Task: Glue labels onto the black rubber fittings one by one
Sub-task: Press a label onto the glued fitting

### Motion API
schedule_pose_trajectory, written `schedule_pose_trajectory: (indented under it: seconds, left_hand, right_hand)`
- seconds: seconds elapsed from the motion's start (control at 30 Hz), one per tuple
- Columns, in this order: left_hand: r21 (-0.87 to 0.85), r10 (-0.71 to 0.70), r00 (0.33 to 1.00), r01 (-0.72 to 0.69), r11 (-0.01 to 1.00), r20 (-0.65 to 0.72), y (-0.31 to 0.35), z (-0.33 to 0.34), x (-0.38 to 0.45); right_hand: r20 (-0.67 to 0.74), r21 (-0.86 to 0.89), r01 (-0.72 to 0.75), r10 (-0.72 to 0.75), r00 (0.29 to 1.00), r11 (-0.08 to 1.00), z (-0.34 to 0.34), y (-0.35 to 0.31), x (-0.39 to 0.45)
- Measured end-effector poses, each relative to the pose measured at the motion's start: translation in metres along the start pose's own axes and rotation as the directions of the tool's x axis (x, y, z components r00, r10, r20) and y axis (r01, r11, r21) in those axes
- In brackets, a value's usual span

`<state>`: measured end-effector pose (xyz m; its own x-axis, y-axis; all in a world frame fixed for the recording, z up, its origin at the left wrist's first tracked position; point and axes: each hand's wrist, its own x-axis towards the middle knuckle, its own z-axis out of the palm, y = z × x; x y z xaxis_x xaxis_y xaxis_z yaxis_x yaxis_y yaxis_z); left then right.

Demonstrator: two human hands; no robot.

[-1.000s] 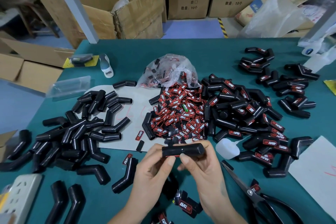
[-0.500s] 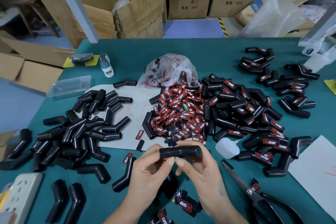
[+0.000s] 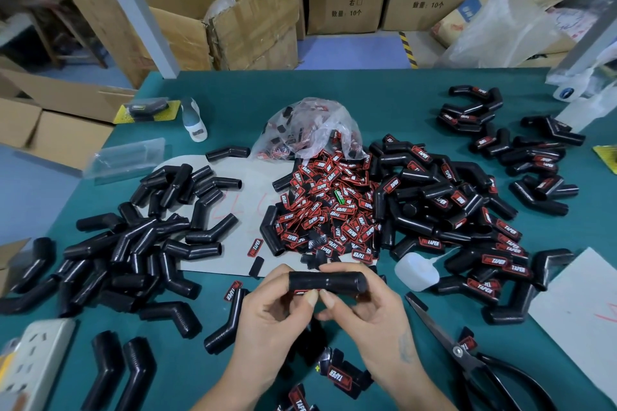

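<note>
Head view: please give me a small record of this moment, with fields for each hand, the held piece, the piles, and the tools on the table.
left hand: grips the left end of the held fitting
right hand: grips its right end, thumb under it
held fitting: black, level, above the table
unlabelled pile: on the left
label pile: red and black, in the middle
labelled pile: on the right
glue bottle: white, lying right of the hands
scissors: near right, blades shut

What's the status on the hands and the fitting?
Left hand and right hand both grip one black fitting, thumbs pressing a label on its underside. Nothing blocking; glue bottle and scissors lie right.
</note>
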<state>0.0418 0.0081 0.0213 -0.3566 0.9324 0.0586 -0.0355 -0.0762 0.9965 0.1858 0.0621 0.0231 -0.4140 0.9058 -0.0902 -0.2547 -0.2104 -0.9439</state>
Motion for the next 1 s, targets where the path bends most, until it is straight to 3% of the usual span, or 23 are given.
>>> schedule_pose_trajectory:
  seconds: [0.5,1.0]
  left_hand:
    - [-0.073,-0.049,0.998,0.051,0.996,0.033,0.0072,-0.0015,0.0054]
    - [0.008,-0.016,1.000,0.015,1.000,0.024,-0.0023,-0.0031,0.0053]
  right_hand:
    - [0.045,0.002,0.005,-0.005,0.999,1.000,-0.0053,-0.0025,0.0040]
    - [0.041,-0.075,0.011,-0.008,0.999,0.997,-0.0050,-0.0042,0.0037]
